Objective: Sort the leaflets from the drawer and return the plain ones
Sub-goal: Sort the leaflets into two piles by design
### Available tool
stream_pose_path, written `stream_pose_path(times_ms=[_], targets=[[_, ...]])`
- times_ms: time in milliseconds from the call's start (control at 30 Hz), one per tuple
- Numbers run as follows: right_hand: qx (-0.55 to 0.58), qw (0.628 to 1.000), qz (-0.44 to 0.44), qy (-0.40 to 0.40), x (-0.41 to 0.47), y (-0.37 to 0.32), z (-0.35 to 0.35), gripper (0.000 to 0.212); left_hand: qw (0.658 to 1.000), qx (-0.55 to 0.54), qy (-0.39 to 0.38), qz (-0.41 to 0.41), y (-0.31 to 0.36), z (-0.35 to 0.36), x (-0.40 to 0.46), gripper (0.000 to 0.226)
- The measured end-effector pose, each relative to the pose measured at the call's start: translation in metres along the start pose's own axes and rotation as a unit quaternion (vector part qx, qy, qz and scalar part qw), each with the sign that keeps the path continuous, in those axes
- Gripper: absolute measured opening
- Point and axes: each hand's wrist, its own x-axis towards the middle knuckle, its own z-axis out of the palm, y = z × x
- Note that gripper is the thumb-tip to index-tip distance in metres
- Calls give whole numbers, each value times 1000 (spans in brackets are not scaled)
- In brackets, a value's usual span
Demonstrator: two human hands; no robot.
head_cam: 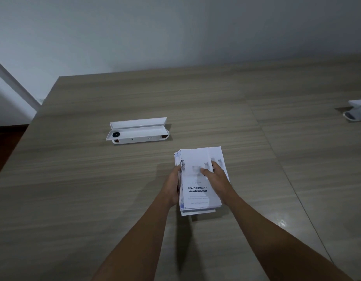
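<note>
Here the stack of leaflets [197, 191] lies on the bench [94, 189] with its long axis running away from the person, printed top sheet face up, text reading toward the viewer. Its edges are uneven, sheets fanning at the far left corner. Bare wood lies open on every side. The left hand [172, 187] grips the stack's left edge; the right hand [216, 175] rests on top, fingers pressing the upper sheet. A white open case [137, 130] sits well apart, far left; another white object [358, 110] at the right edge.
</note>
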Motion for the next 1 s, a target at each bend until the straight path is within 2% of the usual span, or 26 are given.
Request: stream_pose_path(times_ms=[100, 300, 433, 633, 767, 1000], targets=[[9, 1000, -2, -2, -2, -3, 1, 38, 1000, 3, 5, 6, 1, 0, 0, 38], [-4, 1000, -17, 7, -5, -10, -8, 37, 1000, 2, 8, -17, 1, 6, 2, 50], [-20, 1000, -16, 5, -5, -11, -12, 36, 1000, 23, 9, -10, 0, 10, 0, 43], [-19, 1000, -24, -2, -6, -10, -10, 46, 999, 34, 20, -4, 0, 12, -2, 48], [-12, 1000, -26, -1, -7, -7, -10, 41, 999, 25, 25, -15, 2, 12, -4, 51], [-66, 997, -36, 3, -2, -6, -16, 51, 999, 7, 35, 0, -3, 8, 5, 52]])
